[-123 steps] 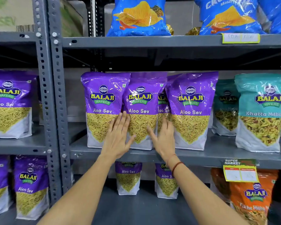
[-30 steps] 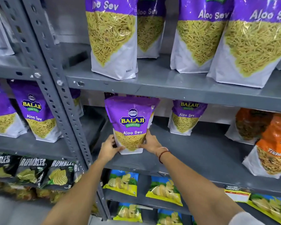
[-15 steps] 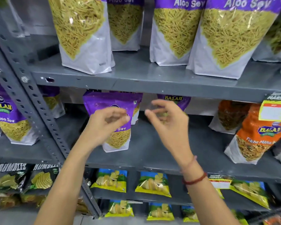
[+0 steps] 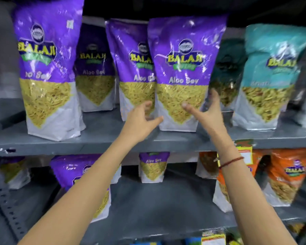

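Note:
A large purple Aloo Sev bag (image 4: 184, 68) stands upright at the front of the grey upper shelf (image 4: 95, 140). My left hand (image 4: 141, 121) is spread at its lower left edge, thumb tip against the bag and fingers between it and the neighbouring purple bag (image 4: 131, 68). My right hand (image 4: 207, 114) is spread at its lower right side, with the thumb across the front and the fingers along the right edge. Neither hand is closed round the bag. The frame is blurred by motion.
Two more large purple bags (image 4: 46, 76) stand further left on the same shelf, and teal bags (image 4: 272, 76) on the right. On the shelf below are small purple bags (image 4: 153, 167) and orange bags (image 4: 286, 174). A perforated steel post (image 4: 0, 191) rises at lower left.
Both hands let go of the small purple bag on the lower shelf and rose to the large purple bag on the shelf above. The view tilted upward.

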### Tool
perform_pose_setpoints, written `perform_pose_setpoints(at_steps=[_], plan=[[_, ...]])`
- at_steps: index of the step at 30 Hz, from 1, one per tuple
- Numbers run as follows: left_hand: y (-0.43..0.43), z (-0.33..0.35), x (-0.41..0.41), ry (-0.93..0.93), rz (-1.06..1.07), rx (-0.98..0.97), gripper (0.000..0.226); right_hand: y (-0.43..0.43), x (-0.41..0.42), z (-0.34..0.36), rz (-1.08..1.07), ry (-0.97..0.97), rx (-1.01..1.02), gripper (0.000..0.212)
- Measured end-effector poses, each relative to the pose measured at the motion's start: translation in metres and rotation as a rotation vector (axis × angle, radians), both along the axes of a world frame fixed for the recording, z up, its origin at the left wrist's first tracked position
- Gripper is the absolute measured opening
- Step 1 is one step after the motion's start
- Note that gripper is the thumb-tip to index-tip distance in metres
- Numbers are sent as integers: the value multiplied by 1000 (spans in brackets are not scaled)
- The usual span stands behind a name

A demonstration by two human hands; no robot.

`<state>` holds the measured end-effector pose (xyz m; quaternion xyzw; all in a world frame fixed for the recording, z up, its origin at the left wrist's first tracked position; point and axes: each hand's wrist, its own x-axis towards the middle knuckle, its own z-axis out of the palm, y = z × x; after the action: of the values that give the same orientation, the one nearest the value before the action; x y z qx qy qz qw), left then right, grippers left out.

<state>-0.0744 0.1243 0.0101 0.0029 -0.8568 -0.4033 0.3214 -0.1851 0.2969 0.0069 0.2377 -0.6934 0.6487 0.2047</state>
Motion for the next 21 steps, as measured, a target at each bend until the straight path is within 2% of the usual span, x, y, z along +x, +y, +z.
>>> perform_pose_setpoints(at_steps=[2, 5, 8, 12, 16, 19, 21], plan=[[3, -3, -13, -54, -25, 4, 66, 4, -11, -1, 157, -117, 52, 115], [10, -3, -21, -117, -100, 41, 73, 9, -14, -5, 311, -159, 172, 89], [16, -3, -20, -151, -111, 46, 84, 13, -8, -4, 262, -144, 164, 79], [20, -6, -3, -101, -116, 10, 80, 25, 18, -5, 234, -103, 132, 53], [32, -11, 35, -9, -133, 6, 67, 52, 56, -5, 260, -62, 121, 47], [41, -18, 65, 34, -140, 45, 73, 66, 91, -17, 259, -6, 90, 50], [43, -24, 81, 10, -149, 8, 66, 71, 110, -31, 263, 22, 77, 53]])
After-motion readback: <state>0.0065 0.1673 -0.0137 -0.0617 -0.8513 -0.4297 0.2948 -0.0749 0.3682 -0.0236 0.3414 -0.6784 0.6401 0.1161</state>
